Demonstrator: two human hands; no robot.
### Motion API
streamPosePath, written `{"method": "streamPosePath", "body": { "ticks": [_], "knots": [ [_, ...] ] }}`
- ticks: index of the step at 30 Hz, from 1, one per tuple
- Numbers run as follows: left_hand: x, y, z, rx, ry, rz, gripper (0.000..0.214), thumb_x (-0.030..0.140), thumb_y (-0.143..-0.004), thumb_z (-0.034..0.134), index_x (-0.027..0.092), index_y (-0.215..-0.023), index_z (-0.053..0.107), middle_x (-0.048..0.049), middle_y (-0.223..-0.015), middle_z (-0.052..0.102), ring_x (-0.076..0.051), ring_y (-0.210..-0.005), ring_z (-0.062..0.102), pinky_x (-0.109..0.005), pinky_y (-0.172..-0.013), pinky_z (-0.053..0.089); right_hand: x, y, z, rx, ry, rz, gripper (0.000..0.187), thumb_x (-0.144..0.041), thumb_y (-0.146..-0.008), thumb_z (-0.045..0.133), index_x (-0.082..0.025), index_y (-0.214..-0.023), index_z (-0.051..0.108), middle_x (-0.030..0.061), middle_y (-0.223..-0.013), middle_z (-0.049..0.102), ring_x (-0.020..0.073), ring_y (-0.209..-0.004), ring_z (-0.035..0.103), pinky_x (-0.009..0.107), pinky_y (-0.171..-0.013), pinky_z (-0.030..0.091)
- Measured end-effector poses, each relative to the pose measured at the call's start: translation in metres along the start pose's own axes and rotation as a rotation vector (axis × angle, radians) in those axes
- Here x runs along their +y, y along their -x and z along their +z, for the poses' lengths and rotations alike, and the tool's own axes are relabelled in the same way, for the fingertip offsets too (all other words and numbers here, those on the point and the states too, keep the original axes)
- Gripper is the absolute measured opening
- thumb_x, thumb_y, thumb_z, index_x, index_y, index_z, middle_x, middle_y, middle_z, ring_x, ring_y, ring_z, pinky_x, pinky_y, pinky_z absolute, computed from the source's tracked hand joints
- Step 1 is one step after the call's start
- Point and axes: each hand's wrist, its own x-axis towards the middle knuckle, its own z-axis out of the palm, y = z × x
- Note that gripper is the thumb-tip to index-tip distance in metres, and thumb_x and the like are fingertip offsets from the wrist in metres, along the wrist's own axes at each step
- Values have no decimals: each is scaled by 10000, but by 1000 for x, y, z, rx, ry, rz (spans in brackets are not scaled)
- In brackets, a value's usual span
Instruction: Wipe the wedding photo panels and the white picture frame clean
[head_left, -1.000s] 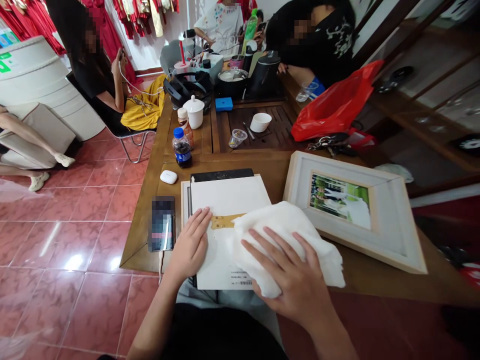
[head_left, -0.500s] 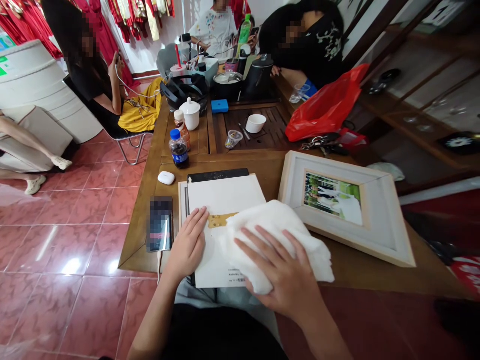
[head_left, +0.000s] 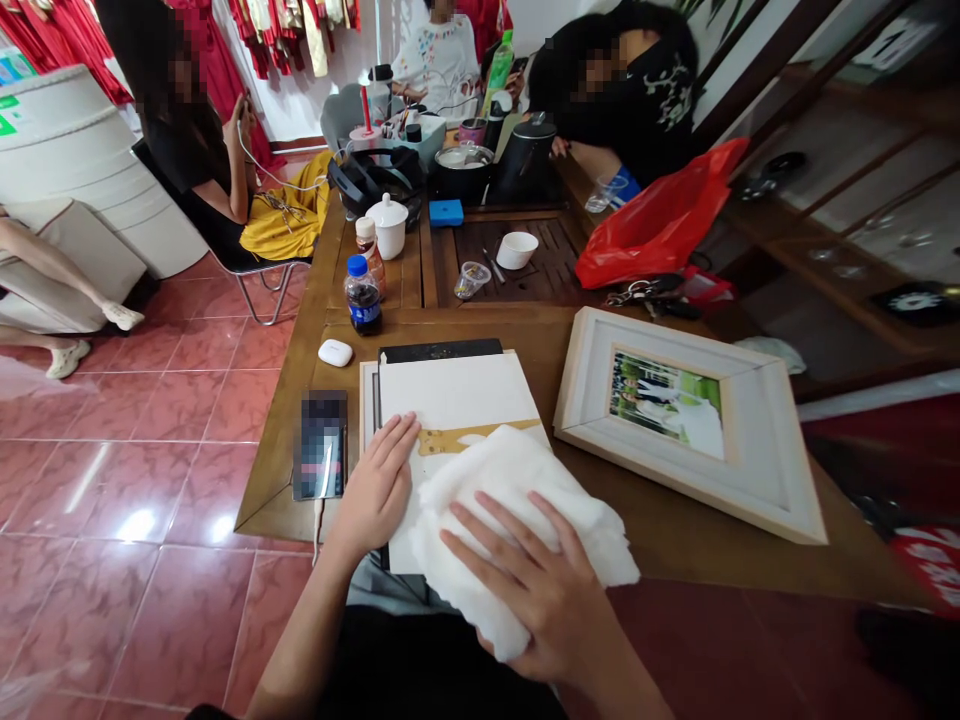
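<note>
My left hand (head_left: 384, 490) lies flat on the left side of a white cover (head_left: 454, 390), its fingers stretched out and holding nothing. A tan band (head_left: 442, 438) runs across that cover. Over its lower right part lies a white cloth (head_left: 491, 465), bunched and soft. My right hand (head_left: 540, 580) spreads its fingers on top of the cloth, with the thumb tucked at its lower edge. The cloth hides much of the cover's lower half and hangs past its right side. A black flat item (head_left: 442, 349) shows beneath the cover.
A framed photo (head_left: 675, 500) lies at the right. Left are a phone (head_left: 326, 450) with a cable, a white case (head_left: 335, 352) and a blue-capped bottle (head_left: 363, 300). Farther back are a white bowl (head_left: 517, 250), a lidded cup (head_left: 388, 228) and a red bag (head_left: 660, 220). Other people sit around.
My right hand has moved left and toward me with the cloth, baring more of the tan band. My left hand stays in place on the cover.
</note>
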Motion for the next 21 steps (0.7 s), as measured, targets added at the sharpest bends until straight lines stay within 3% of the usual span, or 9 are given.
{"method": "streamPosePath", "body": {
  "ticks": [8,11,17,21],
  "knots": [
    [1,0,-1,-7,-5,2,544,197,-1070,290,281,-1607,310,-30,-1671,347,-226,-1581,224,-515,-1299,240,26,11,-2,74,-35,295,463,-432,-939,535,-275,-1361,640,48,-1431,635,297,-1342,538,547,-1213,175],
    [1,0,-1,-7,-3,-3,543,199,-1069,291,279,-1606,314,-26,-1671,348,-222,-1583,219,-510,-1301,240,23,12,-3,77,-25,288,467,-443,-940,528,-268,-1358,642,55,-1428,636,308,-1343,535,563,-1211,170],
    [1,0,-1,-9,-8,3,550,185,-1063,294,281,-1605,317,-28,-1667,356,-227,-1580,231,-521,-1299,237,16,18,-6,61,-24,97,484,-413,-947,482,-224,-1367,632,58,-1383,669,289,-1336,537,552,-1220,164],
    [3,-1,-2,-7,-4,-5,550,187,-1062,297,285,-1603,323,-24,-1664,362,-228,-1578,236,-516,-1297,248,26,23,-9,81,-41,209,470,-411,-923,537,-255,-1353,643,64,-1383,669,306,-1325,552,563,-1201,198]
  ]
}}
